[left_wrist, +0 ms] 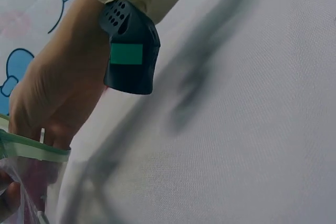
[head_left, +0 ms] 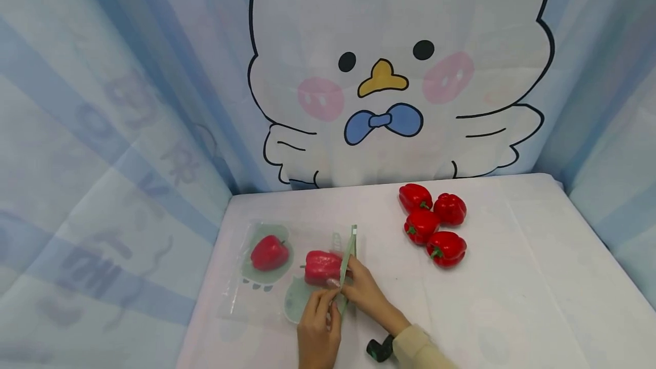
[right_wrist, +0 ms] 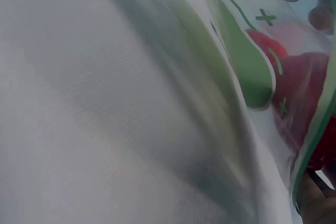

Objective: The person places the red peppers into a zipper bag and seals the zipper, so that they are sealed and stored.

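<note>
Your two hands meet at the green mouth strip of the clear zip bag (head_left: pixel 287 266), which lies flat on the desk (head_left: pixel 512 278); the left hand (head_left: pixel 319 329) pinches the strip from below and the right hand (head_left: pixel 365 292) pinches it from the side, fingers of both clamped on the plastic. One red pepper (head_left: pixel 322 267) sits just inside the mouth, touching your fingers (head_left: pixel 335 283); a second pepper (head_left: pixel 269 253) lies deeper in the bag, away from them. Keep the mouth held wide and taut, so the near pepper does not catch the strip; I judge it should slide further in before you let go; four loose peppers (head_left: pixel 433 225) wait well beyond your right fingers.
</note>
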### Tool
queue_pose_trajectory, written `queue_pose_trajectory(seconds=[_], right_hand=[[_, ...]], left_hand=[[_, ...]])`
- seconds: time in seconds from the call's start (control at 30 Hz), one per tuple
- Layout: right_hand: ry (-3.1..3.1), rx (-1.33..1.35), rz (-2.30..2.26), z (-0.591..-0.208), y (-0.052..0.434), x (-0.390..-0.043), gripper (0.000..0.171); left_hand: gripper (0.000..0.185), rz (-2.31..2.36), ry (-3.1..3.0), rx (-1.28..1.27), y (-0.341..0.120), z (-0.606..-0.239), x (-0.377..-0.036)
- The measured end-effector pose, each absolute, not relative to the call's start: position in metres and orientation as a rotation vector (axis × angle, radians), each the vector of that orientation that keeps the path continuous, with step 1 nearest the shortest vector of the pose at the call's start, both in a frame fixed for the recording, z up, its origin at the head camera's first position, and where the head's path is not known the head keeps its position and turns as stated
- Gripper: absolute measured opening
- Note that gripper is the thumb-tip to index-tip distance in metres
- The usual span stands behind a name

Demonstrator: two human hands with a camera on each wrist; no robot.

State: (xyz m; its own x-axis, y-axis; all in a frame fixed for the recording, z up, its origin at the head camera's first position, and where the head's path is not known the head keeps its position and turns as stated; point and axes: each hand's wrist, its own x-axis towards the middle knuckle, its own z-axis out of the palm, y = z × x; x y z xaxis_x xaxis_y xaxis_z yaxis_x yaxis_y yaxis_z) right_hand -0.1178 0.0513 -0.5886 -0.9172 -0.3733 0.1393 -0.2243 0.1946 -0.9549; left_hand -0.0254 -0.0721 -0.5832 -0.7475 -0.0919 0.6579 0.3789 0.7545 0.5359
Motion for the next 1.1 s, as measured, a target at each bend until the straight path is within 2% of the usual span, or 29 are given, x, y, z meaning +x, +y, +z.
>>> queue_pose_trajectory(seconds=[0.13, 0.4, 1.1], right_hand=[[2.301, -0.571, -1.810, -0.590, 0.043, -0.122, 0.075], [2.197, -0.563, -1.820, -0.591, 0.030, -0.127, 0.067], [2.218, -0.779, -1.537, -0.595, 0.012, -0.153, 0.064]], left_hand=[[0.039, -0.886, -2.256, -0.212, -0.073, -0.585, -0.025], [0.041, -0.886, -2.242, -0.229, -0.073, -0.585, -0.025], [0.040, -0.876, -2.215, -0.241, -0.073, -0.587, -0.023]])
